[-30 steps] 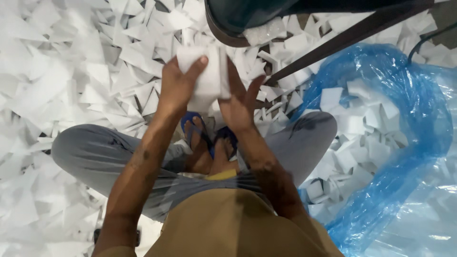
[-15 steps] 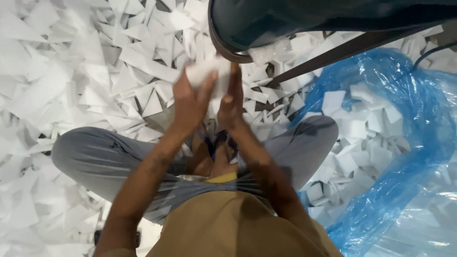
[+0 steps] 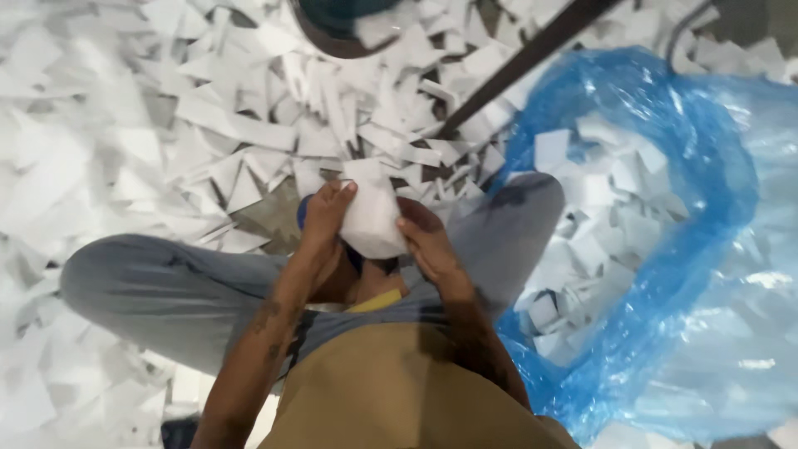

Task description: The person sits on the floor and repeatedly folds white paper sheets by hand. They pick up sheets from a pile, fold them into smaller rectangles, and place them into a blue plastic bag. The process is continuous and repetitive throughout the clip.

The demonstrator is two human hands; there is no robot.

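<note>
Both hands grip a small stack of white paper pieces [image 3: 371,218] just above my crossed legs. My left hand [image 3: 326,218] holds its left edge, thumb on top. On the stack's right lower edge sits my right hand [image 3: 424,241], fingers curled under it. The stack is tilted slightly toward me. Beneath the hands I see grey trousers [image 3: 166,291] and a bit of blue sandal [image 3: 303,214].
White paper offcuts [image 3: 125,125] litter the floor all around. An open blue plastic bag [image 3: 690,166] with several paper pieces inside lies to my right. A dark round base [image 3: 332,25] and a dark slanted bar [image 3: 524,62] stand ahead.
The hands and the paper stack have come down and toward my lap from a higher, farther position. The view has shifted, so the dark round base sits higher in the picture.
</note>
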